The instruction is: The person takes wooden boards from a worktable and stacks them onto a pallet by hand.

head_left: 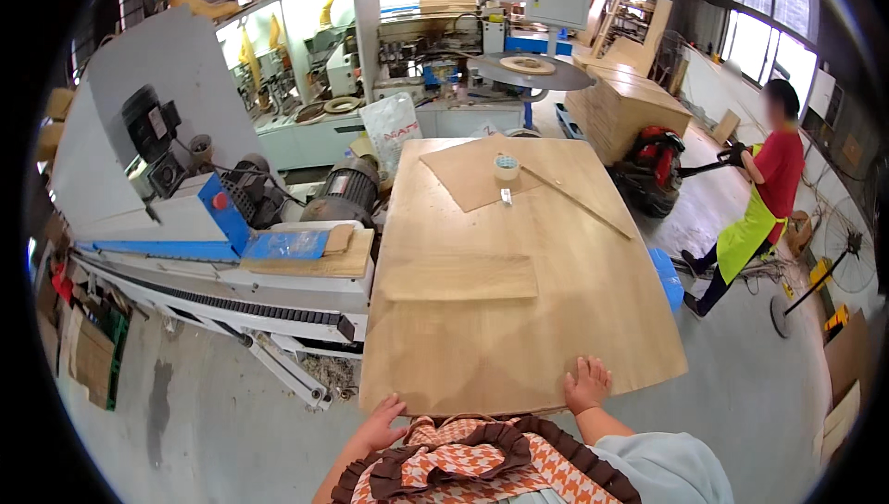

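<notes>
Wooden tabletop (611,305), smooth, pale-grained, roughly rectangular, lies before the person; the left hand (381,424), fingers extended, touches its near-left corner, the right hand (587,386) spreads near the front edge. An oblong board (460,278) (nearly matching in tone) and a round tape roll (506,174) rest on top.

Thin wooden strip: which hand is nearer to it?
Right. The right hand is on the near side of the strip; the left hand is farther, at the near-left corner of the table.
</notes>
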The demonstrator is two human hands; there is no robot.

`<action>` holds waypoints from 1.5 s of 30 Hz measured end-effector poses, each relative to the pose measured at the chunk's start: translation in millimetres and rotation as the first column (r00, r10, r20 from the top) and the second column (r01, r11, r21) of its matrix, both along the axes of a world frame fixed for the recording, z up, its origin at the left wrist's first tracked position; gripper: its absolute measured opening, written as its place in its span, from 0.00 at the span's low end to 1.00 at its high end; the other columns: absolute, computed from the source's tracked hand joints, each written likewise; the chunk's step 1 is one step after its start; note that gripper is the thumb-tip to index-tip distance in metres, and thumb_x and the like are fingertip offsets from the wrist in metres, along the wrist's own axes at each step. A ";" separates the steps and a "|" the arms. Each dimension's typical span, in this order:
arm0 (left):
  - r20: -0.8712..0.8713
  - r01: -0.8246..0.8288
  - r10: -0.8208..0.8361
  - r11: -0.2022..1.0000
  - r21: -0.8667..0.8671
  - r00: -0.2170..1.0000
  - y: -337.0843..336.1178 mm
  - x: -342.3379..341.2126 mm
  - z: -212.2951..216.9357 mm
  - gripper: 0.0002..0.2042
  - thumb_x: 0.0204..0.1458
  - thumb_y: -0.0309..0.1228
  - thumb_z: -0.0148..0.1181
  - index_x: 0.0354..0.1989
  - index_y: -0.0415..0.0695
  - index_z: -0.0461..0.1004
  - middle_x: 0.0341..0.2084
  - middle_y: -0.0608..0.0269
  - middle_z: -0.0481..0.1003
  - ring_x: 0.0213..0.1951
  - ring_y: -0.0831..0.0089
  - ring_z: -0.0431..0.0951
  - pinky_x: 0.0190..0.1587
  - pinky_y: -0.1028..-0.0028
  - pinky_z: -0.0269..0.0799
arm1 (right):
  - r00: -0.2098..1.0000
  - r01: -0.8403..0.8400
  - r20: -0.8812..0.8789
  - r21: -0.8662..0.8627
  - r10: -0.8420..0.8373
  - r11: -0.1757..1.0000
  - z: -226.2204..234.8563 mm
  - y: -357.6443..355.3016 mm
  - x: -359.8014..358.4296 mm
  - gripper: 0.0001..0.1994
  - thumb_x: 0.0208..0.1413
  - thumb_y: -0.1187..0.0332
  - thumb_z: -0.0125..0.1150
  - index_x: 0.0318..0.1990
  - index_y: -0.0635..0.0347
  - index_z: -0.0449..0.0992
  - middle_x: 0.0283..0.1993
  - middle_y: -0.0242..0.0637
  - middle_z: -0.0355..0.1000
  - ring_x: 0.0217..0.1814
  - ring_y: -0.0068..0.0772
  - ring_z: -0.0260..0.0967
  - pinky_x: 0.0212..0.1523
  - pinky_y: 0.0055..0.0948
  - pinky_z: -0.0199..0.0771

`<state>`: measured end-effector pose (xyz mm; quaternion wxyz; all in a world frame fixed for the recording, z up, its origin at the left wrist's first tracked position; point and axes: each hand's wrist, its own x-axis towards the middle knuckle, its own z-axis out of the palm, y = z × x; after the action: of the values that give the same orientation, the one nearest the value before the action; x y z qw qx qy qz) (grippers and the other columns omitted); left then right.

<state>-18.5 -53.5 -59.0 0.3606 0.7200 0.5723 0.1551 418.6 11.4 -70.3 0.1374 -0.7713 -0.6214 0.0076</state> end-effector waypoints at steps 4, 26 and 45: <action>-0.004 0.008 -0.007 1.000 0.011 1.000 -0.5 -2.4 -6.5 0.30 0.42 0.38 0.59 0.53 0.38 0.60 0.59 0.46 0.50 0.62 0.54 0.46 0.61 0.66 0.45 | 1.000 -0.016 0.015 -0.016 0.016 1.000 3.2 1.2 -1.6 0.24 0.46 0.54 0.49 0.52 0.50 0.63 0.58 0.36 0.54 0.63 0.38 0.44 0.62 0.45 0.36; 0.013 0.054 -0.053 0.994 -0.091 0.998 7.8 -9.4 -5.9 0.31 0.41 0.40 0.60 0.54 0.40 0.59 0.59 0.42 0.47 0.62 0.52 0.43 0.61 0.65 0.43 | 1.000 0.011 0.007 -0.004 -0.011 1.000 11.3 -3.1 -3.2 0.24 0.48 0.52 0.47 0.52 0.50 0.63 0.57 0.37 0.55 0.63 0.38 0.46 0.61 0.44 0.38; 0.045 0.063 -0.060 0.995 -0.072 0.997 9.3 -15.0 -14.6 0.30 0.40 0.36 0.60 0.54 0.39 0.60 0.59 0.41 0.48 0.62 0.50 0.44 0.61 0.65 0.43 | 1.000 -0.010 -0.012 0.017 0.010 1.000 8.2 -1.6 -3.0 0.24 0.47 0.52 0.48 0.52 0.50 0.62 0.58 0.37 0.53 0.63 0.38 0.44 0.62 0.44 0.36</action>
<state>-33.5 -44.2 -73.5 0.4033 0.7202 0.5473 0.1381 415.6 9.7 -62.2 0.1477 -0.7669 -0.6245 0.0079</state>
